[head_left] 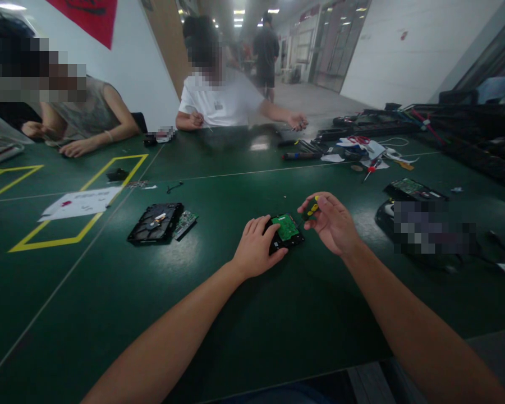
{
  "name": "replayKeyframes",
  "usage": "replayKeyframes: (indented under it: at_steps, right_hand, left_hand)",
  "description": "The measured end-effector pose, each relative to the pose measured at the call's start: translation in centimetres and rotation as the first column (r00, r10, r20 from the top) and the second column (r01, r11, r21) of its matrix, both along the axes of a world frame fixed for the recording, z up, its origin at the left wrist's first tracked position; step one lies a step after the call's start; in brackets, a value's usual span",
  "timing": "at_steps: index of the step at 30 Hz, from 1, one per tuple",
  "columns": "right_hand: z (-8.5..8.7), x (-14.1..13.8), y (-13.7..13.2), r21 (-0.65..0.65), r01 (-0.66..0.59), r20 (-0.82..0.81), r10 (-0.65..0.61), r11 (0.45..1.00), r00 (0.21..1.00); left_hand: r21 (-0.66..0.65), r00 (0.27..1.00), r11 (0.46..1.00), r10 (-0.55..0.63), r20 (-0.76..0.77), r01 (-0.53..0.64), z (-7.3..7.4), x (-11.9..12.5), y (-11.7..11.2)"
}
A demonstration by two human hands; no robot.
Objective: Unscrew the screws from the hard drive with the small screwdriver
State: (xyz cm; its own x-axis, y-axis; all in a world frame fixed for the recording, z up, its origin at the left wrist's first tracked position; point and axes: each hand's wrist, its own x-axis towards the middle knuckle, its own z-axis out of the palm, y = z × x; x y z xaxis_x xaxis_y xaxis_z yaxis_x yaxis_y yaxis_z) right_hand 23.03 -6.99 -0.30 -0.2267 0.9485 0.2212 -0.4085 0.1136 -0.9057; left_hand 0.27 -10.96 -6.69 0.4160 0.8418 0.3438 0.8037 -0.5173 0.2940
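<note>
A small black hard drive [295, 242] with a green circuit board facing up lies on the green table in front of me. My left hand [258, 244] grips it from the left, fingers over the far side and thumb at the near edge, hiding part of it. In my right hand [330, 224] is a screwdriver [310, 209] with a black and yellow handle, pinched between thumb and fingers. Its shaft slants down toward the drive's right edge; I cannot tell whether the tip touches a screw.
Further left sit a larger black drive [155, 223] and a loose circuit board [185, 224]. At right lie another drive [416, 189] and a dark, partly pixelated object [387, 216]. Tools, including a red screwdriver [372, 168], and cables are behind. Two people sit across the table [219, 336].
</note>
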Motion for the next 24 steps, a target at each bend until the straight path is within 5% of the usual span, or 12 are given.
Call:
replayKeyframes:
  at_steps: [24]
  right_hand:
    - [-0.5,-0.34,0.03,0.034,0.003,0.026,-0.004,0.999,1.0]
  left_hand:
    - [0.007,1.0,1.0,0.003,0.016,-0.003,-0.21,0.04,0.04]
